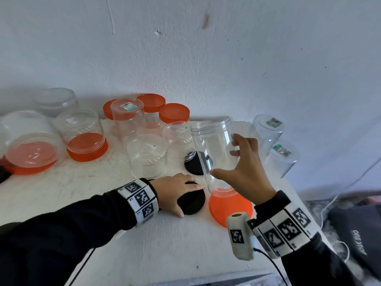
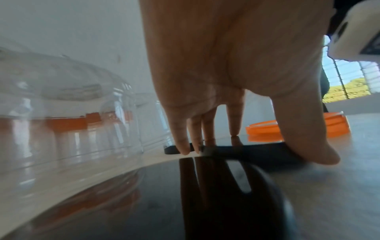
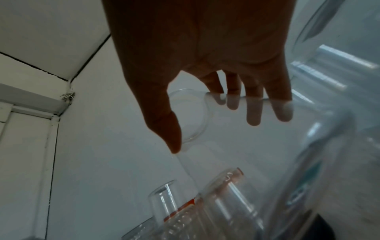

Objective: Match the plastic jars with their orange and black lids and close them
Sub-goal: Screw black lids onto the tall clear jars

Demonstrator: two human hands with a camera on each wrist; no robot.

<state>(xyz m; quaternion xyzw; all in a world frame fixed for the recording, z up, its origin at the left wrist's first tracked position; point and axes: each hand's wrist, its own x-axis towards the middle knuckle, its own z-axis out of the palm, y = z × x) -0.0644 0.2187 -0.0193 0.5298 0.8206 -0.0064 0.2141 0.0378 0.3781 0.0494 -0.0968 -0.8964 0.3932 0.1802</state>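
My left hand (image 1: 188,198) grips a black lid (image 1: 195,206) that lies flat on the white table (image 1: 165,244). In the left wrist view the fingers (image 2: 185,146) hook the lid's (image 2: 226,151) far rim and the thumb presses its right rim. My right hand (image 1: 223,155) holds a tall clear jar (image 1: 208,137), tilted, its open mouth up and away from me; the thumb is on the near wall and the fingers (image 3: 255,113) show through the jar (image 3: 226,146). The jar's base hovers over an orange lid (image 1: 229,205). A second black lid (image 1: 195,166) lies behind the jar.
Upside-down jars on orange lids (image 1: 86,147) stand at the left. Jars with orange lids (image 1: 174,113) stand by the wall. Lidless clear jars (image 1: 147,155) stand upside down mid-table, and two more (image 1: 282,155) sit near the table's right edge. A dark bag (image 1: 358,240) lies below.
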